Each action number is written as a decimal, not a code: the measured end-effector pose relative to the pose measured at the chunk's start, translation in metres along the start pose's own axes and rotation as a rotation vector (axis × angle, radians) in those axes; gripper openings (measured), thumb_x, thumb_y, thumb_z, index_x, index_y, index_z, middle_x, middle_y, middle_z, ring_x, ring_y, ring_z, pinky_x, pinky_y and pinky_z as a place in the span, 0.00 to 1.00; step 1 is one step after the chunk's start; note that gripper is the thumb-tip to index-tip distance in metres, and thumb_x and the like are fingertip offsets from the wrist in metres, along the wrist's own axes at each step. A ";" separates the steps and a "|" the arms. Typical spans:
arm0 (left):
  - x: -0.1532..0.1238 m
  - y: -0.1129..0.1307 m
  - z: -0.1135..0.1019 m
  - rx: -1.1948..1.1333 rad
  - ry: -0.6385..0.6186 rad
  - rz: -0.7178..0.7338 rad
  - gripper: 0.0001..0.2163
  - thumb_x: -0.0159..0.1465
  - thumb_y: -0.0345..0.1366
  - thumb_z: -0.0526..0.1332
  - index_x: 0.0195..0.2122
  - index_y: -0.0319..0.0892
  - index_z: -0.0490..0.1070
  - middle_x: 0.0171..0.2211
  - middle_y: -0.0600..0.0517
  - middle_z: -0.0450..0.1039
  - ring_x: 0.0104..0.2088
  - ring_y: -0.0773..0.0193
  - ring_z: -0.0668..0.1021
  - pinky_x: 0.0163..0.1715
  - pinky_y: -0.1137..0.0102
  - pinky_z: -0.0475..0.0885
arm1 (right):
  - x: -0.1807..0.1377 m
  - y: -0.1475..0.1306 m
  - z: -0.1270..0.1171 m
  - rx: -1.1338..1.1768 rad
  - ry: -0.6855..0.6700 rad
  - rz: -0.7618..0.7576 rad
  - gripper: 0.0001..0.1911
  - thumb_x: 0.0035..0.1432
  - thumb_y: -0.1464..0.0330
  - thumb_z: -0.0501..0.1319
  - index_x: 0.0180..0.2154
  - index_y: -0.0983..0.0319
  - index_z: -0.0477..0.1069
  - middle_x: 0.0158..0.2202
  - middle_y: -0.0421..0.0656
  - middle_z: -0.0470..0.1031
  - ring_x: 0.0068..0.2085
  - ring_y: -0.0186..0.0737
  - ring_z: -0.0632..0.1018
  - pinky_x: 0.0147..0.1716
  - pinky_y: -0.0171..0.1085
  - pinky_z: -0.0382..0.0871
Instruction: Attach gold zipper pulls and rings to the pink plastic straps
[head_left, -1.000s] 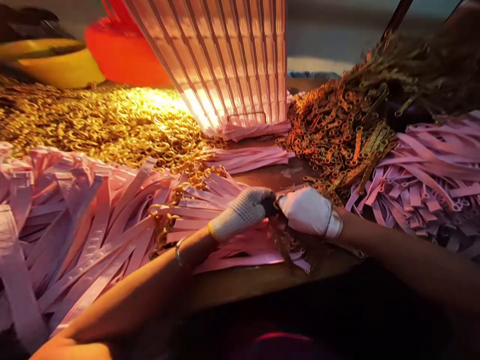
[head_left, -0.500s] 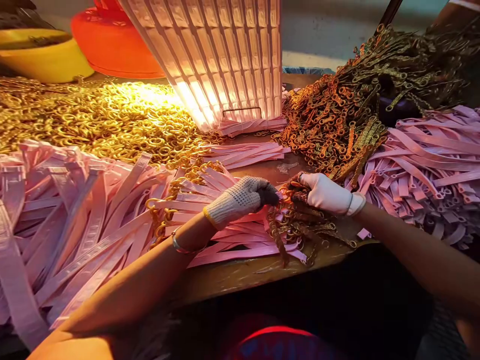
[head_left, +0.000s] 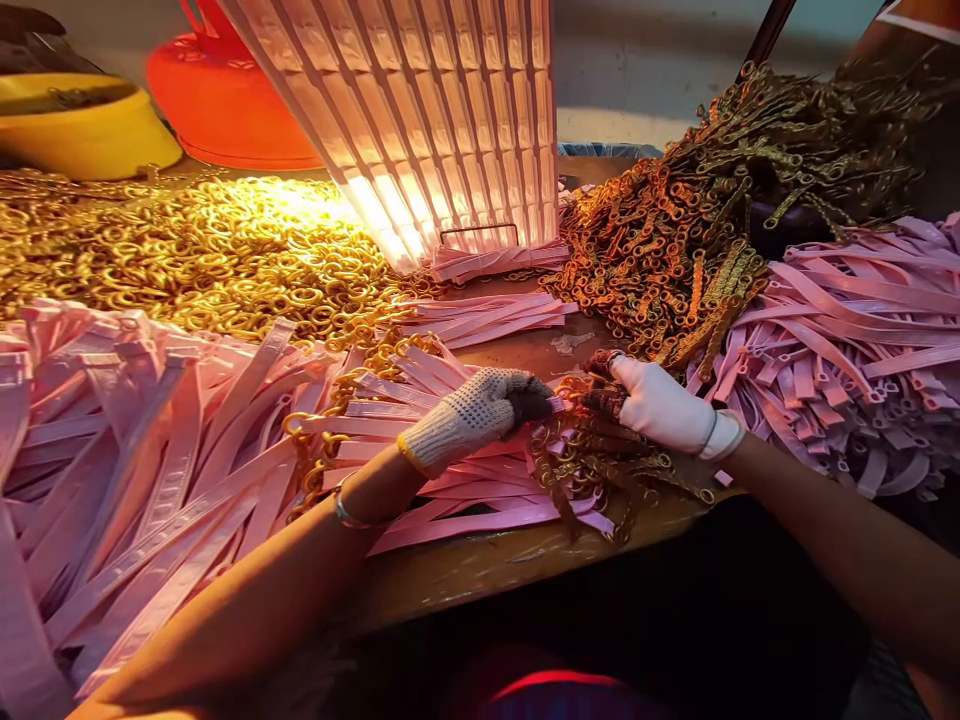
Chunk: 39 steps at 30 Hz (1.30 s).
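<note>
My left hand (head_left: 480, 415), in a knitted glove with dark fingertips, is closed in a pinch on the end of a pink plastic strip (head_left: 559, 404) above a fan of pink strips (head_left: 465, 490). My right hand (head_left: 660, 405), in a white glove, is closed around a bunch of brown-gold metal pieces (head_left: 600, 395) that hang down in a tangle (head_left: 600, 465) onto the wooden table edge (head_left: 480, 565). The two hands almost touch at the fingertips.
A heap of gold rings (head_left: 195, 250) lies at the back left under a bright lit pink ribbed panel (head_left: 442, 110). A pile of brown metal pieces (head_left: 712, 230) sits back right. Pink strips are heaped left (head_left: 135, 450) and right (head_left: 855, 340). Yellow (head_left: 90, 125) and red (head_left: 225, 90) basins stand behind.
My right hand has moved right and turned, pulling a bunch of metal pieces toward the table edge. My left hand has stayed nearly in place, still pinching.
</note>
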<state>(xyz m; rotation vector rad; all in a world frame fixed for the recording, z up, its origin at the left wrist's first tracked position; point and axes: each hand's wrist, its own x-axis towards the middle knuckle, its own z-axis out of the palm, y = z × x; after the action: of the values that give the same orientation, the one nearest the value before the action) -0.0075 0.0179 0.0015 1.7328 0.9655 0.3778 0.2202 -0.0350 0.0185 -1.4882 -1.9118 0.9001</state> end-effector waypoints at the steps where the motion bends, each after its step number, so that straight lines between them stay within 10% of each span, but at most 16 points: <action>1: 0.000 -0.001 0.000 -0.006 0.006 -0.011 0.12 0.60 0.43 0.64 0.31 0.38 0.77 0.20 0.55 0.68 0.18 0.72 0.63 0.18 0.76 0.58 | -0.001 -0.001 -0.002 -0.068 0.022 0.014 0.12 0.55 0.67 0.65 0.43 0.62 0.74 0.41 0.46 0.80 0.44 0.45 0.78 0.47 0.40 0.72; 6: -0.006 -0.001 -0.005 -0.031 0.113 -0.021 0.18 0.61 0.42 0.63 0.51 0.41 0.76 0.19 0.56 0.66 0.18 0.71 0.64 0.17 0.76 0.56 | -0.004 0.000 -0.007 -0.078 0.115 -0.004 0.13 0.56 0.72 0.61 0.44 0.63 0.75 0.42 0.46 0.80 0.45 0.46 0.77 0.50 0.42 0.71; 14: -0.006 0.006 0.005 0.160 0.087 0.109 0.15 0.62 0.42 0.60 0.44 0.39 0.79 0.32 0.49 0.79 0.28 0.64 0.75 0.28 0.72 0.68 | -0.001 -0.009 0.008 0.122 0.088 -0.120 0.16 0.55 0.71 0.63 0.46 0.63 0.76 0.39 0.44 0.81 0.41 0.43 0.78 0.45 0.38 0.73; 28: -0.017 0.011 0.014 0.351 0.229 0.297 0.09 0.66 0.36 0.57 0.31 0.40 0.72 0.27 0.52 0.75 0.26 0.65 0.72 0.27 0.71 0.61 | 0.001 -0.049 0.020 -0.821 -0.057 -0.059 0.15 0.55 0.74 0.55 0.44 0.64 0.73 0.39 0.51 0.79 0.39 0.47 0.78 0.36 0.37 0.64; 39: -0.006 -0.018 0.038 0.017 0.347 0.375 0.11 0.68 0.35 0.53 0.33 0.39 0.72 0.28 0.52 0.75 0.27 0.65 0.73 0.27 0.73 0.64 | 0.011 -0.019 0.033 -0.248 0.207 -0.095 0.13 0.52 0.76 0.55 0.40 0.62 0.72 0.32 0.46 0.78 0.34 0.42 0.77 0.37 0.37 0.69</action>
<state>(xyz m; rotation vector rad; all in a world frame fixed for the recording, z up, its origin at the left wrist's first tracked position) 0.0059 -0.0095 -0.0283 1.9017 0.8802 0.9392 0.1807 -0.0328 0.0129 -1.5472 -1.9737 0.4586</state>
